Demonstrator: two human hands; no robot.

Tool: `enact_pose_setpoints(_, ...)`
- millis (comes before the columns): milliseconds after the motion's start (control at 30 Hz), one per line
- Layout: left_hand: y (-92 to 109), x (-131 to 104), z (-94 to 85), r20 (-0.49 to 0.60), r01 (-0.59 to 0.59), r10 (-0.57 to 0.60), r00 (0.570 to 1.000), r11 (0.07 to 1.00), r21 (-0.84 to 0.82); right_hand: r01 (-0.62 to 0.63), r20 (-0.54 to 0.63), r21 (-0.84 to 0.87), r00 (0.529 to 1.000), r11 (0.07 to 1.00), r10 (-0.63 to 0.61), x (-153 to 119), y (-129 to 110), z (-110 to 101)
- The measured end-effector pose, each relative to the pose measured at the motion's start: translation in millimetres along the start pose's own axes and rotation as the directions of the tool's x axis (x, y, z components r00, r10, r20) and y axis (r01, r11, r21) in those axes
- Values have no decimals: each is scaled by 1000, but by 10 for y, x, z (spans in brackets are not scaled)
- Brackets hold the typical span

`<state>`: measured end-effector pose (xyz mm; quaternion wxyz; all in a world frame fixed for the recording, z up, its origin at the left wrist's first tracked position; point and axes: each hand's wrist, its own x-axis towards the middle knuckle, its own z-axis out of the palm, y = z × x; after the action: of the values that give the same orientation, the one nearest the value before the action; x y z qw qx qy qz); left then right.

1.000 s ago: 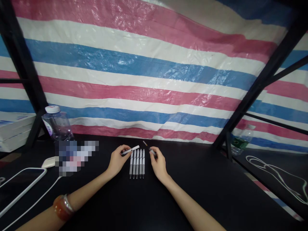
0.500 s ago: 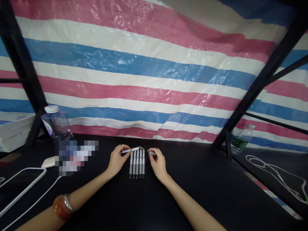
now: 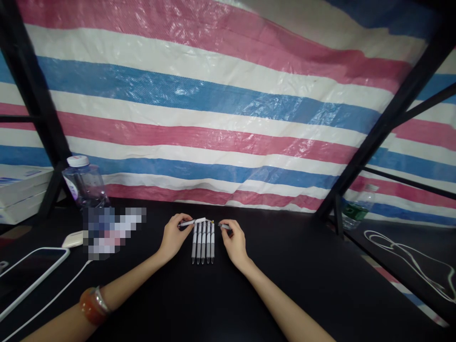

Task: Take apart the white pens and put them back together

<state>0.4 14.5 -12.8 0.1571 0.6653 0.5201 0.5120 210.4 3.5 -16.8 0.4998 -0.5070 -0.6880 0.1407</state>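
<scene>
My left hand (image 3: pixel 175 238) pinches a white pen barrel (image 3: pixel 200 220) lying nearly level over the top ends of a row of pens. A thin dark piece with a small yellowish tip (image 3: pixel 213 222) shows past the barrel's right end; it looks like a refill. Several white-and-grey pens (image 3: pixel 203 244) lie side by side on the black table, grey ends toward me. To their right, my right hand (image 3: pixel 234 241) is closed on a short grey pen part (image 3: pixel 224 226), its far end hidden by the fingers. A small gap separates the two held parts.
On the left are a phone (image 3: pixel 33 268), a white cable (image 3: pixel 53 301), a small cream case (image 3: pixel 72 239), a blurred-out item and a clear bottle (image 3: pixel 87 183). White boxes (image 3: pixel 23 194) stand behind. At right are another bottle (image 3: pixel 358 209) and a coiled cable (image 3: pixel 402 251) beyond a black frame.
The thin piece at the barrel's right end sits slightly lower and more level, with its yellowish tip showing more clearly. Both hands stay in nearly the same place.
</scene>
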Motion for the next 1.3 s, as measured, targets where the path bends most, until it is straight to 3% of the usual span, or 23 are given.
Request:
enact_pose_setpoints(500,22,0,-4,17,-18,18,1000,1000,-5,17,7,19,1000,1000,-17,-1,-19,-5)
enact_pose_setpoints(1033,107,-32,-5,81,-118,121,989,992,-40,134,88,7,987,991,-134,-22,-92,2)
enact_pose_setpoints(1300,89,-26,-9,125,-94,99,987,995,-41,86,56,-17,995,996,-84,-28,-117,-4)
